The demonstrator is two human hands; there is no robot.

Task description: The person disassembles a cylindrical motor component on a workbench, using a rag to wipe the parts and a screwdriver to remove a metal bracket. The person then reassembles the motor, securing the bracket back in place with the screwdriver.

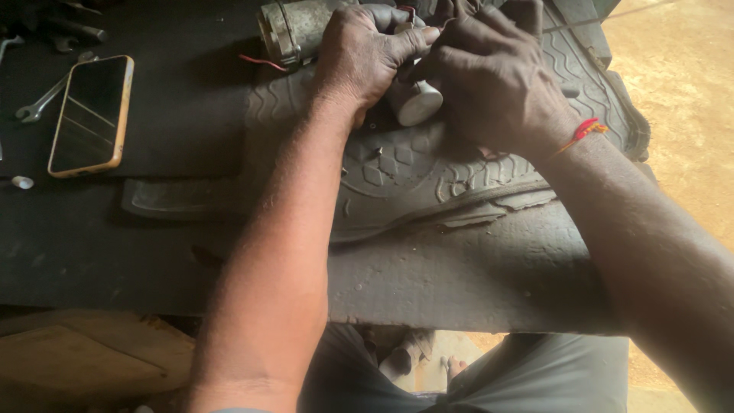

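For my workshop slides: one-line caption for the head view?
Both hands, left and right, grip a grey motor on a rubber mat; phone beside.

Repair workshop: grimy bench w/ rubber mat (459, 176), spanner (38, 103), motor part (294, 29).

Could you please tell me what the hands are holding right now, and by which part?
Both hands grip a grey metal motor-like unit: the left hand wraps its middle, above a pale cylinder; the right hand covers its right end.
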